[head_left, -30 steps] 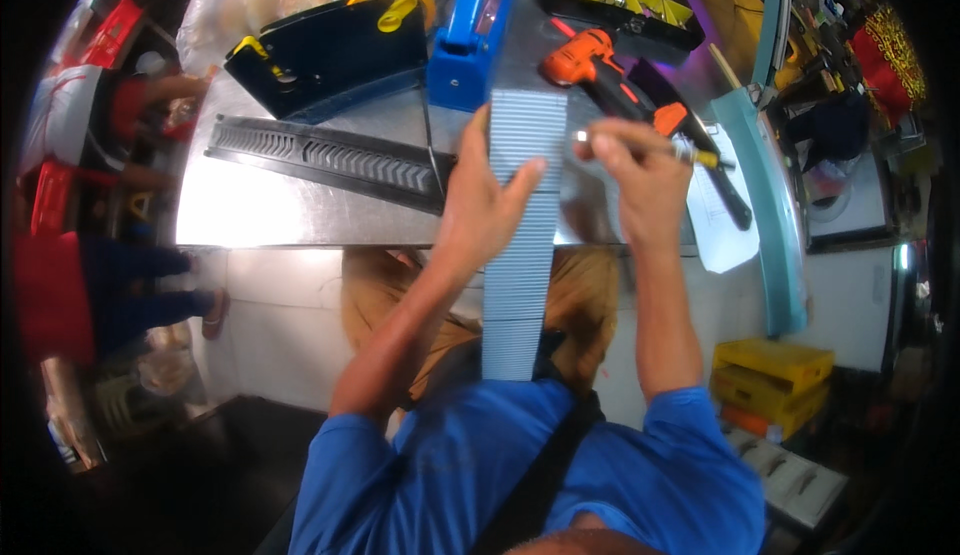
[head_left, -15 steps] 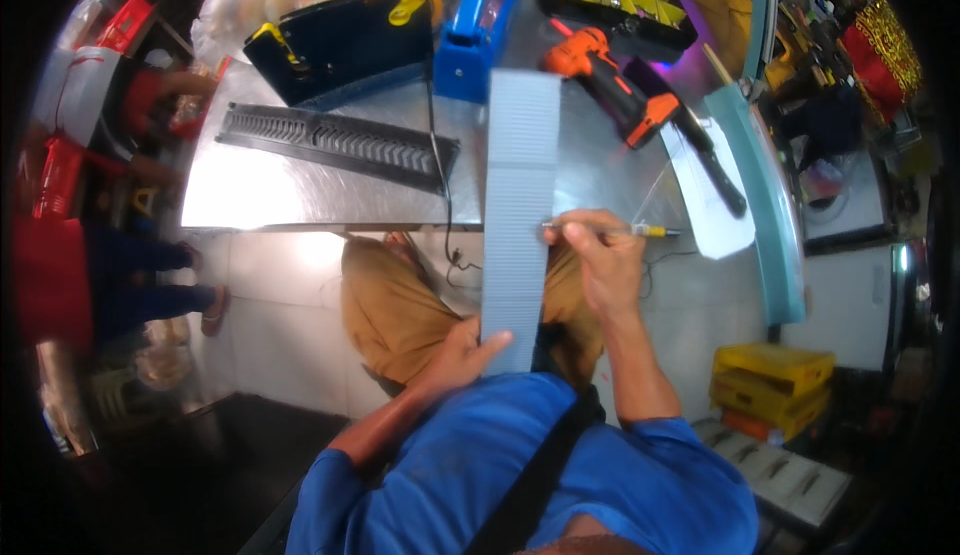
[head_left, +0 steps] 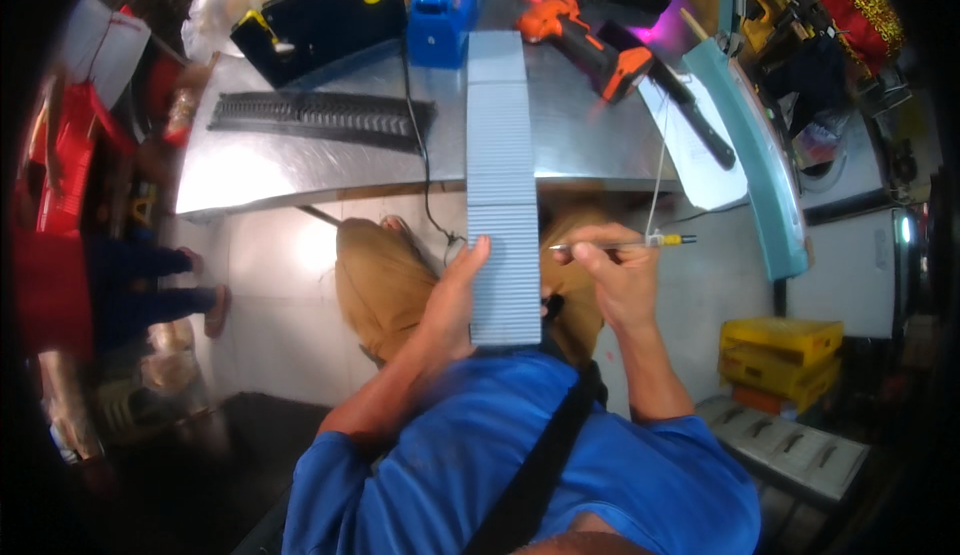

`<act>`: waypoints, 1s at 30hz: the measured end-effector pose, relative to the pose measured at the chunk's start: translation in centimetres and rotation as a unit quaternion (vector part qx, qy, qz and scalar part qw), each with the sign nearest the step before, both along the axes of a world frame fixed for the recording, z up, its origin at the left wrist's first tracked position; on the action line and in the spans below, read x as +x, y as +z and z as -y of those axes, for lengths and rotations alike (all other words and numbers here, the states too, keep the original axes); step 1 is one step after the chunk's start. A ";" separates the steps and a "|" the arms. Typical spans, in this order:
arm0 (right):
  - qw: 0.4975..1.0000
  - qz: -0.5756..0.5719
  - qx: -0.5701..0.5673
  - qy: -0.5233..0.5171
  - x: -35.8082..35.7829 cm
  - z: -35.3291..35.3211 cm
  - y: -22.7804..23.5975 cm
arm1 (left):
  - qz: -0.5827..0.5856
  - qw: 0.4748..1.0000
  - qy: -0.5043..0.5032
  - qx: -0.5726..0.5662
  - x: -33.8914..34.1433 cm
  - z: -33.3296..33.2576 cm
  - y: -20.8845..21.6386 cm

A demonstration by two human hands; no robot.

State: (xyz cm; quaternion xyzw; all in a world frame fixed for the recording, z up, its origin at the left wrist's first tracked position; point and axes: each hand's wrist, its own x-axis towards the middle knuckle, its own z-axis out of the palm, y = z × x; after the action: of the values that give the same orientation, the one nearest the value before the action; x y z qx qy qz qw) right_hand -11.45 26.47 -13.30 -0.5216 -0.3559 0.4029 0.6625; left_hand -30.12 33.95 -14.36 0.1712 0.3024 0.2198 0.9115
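A long grey-blue ribbed strip point(head_left: 503, 155) runs from the metal table toward my lap, its far end over the tabletop near a blue tool point(head_left: 437, 40). My left hand point(head_left: 452, 300) grips its left edge close to the near end, with the thumb on top and the other fingers hidden underneath. Just off the strip's right edge, my right hand point(head_left: 618, 273) pinches a slim pen-like tool point(head_left: 632, 245) with a yellow rear end. Its tip points left toward the strip; a small gap seems to separate them. A thin pale line rises from the tool's rear.
On the metal table point(head_left: 330, 170) lie a black slotted strip point(head_left: 320, 118), an orange-and-black power drill point(head_left: 585, 47), a black-handled tool point(head_left: 700, 125) and white paper point(head_left: 705, 180). A teal rail point(head_left: 750, 155) stands along the right. Yellow crates point(head_left: 780, 355) sit on the floor; a person's legs point(head_left: 160, 280) show at left.
My left hand has slid farther up the strip. The right hand has drawn nearer to me, and its tool tip has come away from the strip's edge. The whole view has shifted slightly.
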 end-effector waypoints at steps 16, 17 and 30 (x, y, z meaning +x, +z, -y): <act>0.996 0.028 -0.077 0.019 -3.7 7.3 0.1 | -0.090 0.978 0.028 0.185 0.8 1.0 -0.7; 0.996 0.012 -0.084 0.013 -4.0 7.7 0.0 | -0.086 0.976 0.030 0.198 0.9 1.0 -0.8; 0.990 0.111 -0.085 -0.012 -4.8 7.9 -0.3 | -0.084 0.972 0.040 0.216 1.0 1.0 -0.9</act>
State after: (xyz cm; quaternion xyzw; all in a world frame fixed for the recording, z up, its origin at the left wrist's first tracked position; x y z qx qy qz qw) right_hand -16.29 18.58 -13.58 -0.6216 -0.3853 0.3633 0.5772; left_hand -29.14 32.90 -15.29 0.3694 0.3302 0.3014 0.8147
